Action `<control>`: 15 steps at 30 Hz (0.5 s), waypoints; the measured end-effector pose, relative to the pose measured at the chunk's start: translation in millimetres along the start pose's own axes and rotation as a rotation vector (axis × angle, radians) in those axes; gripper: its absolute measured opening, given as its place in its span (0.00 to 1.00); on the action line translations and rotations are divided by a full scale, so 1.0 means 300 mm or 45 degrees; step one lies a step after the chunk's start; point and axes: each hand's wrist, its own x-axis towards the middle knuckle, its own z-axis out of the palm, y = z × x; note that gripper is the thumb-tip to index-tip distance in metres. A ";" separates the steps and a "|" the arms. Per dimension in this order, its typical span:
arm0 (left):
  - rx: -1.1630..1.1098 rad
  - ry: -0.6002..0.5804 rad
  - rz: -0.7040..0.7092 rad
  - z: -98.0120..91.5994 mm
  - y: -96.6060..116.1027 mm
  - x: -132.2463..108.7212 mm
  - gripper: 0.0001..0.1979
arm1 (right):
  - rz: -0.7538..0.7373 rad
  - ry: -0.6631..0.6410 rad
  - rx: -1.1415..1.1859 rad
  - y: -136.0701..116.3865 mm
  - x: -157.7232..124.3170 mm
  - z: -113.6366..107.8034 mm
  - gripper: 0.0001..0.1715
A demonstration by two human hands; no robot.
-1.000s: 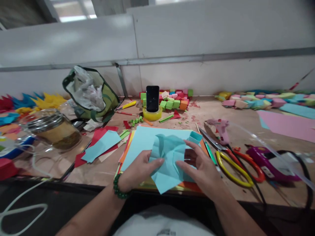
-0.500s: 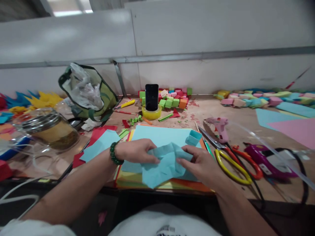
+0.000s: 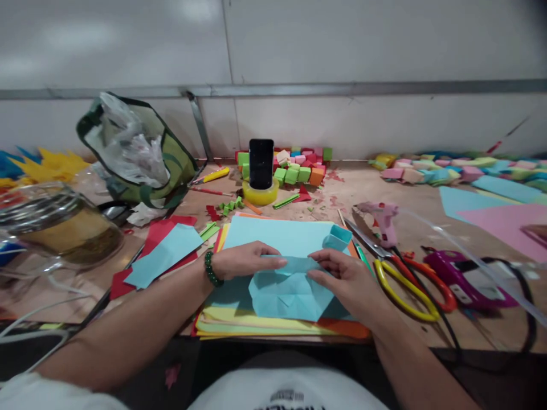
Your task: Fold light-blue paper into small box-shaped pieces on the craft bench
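A creased sheet of light blue paper [image 3: 290, 296] lies partly folded over a stack of coloured paper [image 3: 260, 327]. My left hand [image 3: 250, 261], with a green bead bracelet at the wrist, pinches the sheet's far left edge between thumb and fingers. At the far right edge, my right hand [image 3: 348, 279] has thumb and fingers closed on the same sheet. Just beyond my right hand, a small folded blue paper box [image 3: 337, 237] rests on the stack. Flat blue sheets show beneath the folded one.
Right of the stack lie large scissors [image 3: 405, 287], a pink glue gun [image 3: 384, 222] and a purple tool [image 3: 465, 279]. A phone [image 3: 261, 164] stands in a yellow tape roll [image 3: 260, 193] behind. At left are a glass jar [image 3: 64, 228] and a green bag [image 3: 171, 165].
The blue sheet has turned, and its far edge now stands up as a straighter flap between my hands. My left hand has shifted slightly right. The camera view has tilted down.
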 end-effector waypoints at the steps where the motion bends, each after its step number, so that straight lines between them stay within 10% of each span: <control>1: -0.049 0.028 -0.021 0.002 -0.006 0.000 0.20 | -0.010 0.006 0.014 0.002 0.000 0.000 0.14; 15: 0.212 0.246 0.103 0.041 -0.008 0.003 0.12 | -0.360 -0.046 -0.189 0.006 -0.016 0.001 0.12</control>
